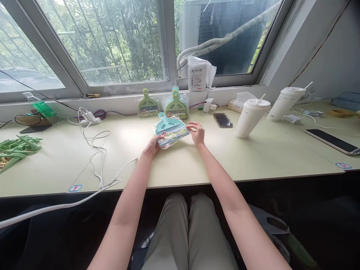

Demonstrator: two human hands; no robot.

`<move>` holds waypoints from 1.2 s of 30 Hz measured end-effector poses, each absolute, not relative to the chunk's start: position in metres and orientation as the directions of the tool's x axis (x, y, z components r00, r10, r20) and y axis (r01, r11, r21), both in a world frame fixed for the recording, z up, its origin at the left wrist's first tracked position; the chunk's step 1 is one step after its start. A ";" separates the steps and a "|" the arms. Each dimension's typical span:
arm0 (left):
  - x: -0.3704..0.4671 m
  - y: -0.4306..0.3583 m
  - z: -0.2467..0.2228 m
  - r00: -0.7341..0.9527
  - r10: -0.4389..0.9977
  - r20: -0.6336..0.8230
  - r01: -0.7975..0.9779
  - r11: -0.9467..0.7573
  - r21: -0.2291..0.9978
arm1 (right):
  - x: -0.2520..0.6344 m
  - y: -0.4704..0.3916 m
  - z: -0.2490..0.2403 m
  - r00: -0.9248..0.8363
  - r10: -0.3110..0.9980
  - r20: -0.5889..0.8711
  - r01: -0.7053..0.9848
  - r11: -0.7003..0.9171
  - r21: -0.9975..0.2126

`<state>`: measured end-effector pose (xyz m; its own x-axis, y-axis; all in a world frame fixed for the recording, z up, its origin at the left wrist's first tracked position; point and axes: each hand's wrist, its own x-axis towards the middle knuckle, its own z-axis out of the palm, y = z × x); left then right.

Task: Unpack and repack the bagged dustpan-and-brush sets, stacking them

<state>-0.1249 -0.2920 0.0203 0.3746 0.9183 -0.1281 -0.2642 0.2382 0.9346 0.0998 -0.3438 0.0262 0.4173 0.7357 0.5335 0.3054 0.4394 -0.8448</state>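
Between my hands, just over the table, is a light-blue mini dustpan and brush set (172, 130) in a clear plastic wrapper, tilted with its handle toward the window. My left hand (154, 144) grips its lower left corner. At its right edge, my right hand (197, 132) pinches the wrapper with thumb and fingers. Behind it, against the sill, a green wrapped dustpan set (148, 105) stands at the left. Several more wrapped sets (176, 105), green and blue, lean stacked to its right.
White cables (99, 161) and a power strip (90, 121) lie on the left, near green strips (19, 148) and a bottle of green liquid (42, 107). Two white lidded cups (251, 118) with straws, a blurred dark item (223, 120) and a phone (333, 141) are on the right.
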 end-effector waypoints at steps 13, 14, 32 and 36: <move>-0.131 -0.291 0.026 0.268 0.947 -0.175 -0.434 0.281 0.856 | 0.102 -0.354 0.042 0.053 0.800 0.598 0.419 0.526 -0.740; -0.131 -0.291 0.026 0.276 0.945 -0.175 -0.438 0.286 0.852 | 0.101 -0.352 0.039 0.060 0.777 0.627 0.473 0.531 -0.703; -0.134 -0.294 0.029 0.505 0.825 -0.254 -0.279 0.434 0.857 | 0.101 -0.348 0.029 0.113 0.717 0.688 0.799 0.345 -0.492; -0.133 -0.292 0.025 0.522 0.827 -0.208 -0.274 0.394 0.877 | 0.102 -0.346 0.024 0.105 0.725 0.681 0.821 0.323 -0.470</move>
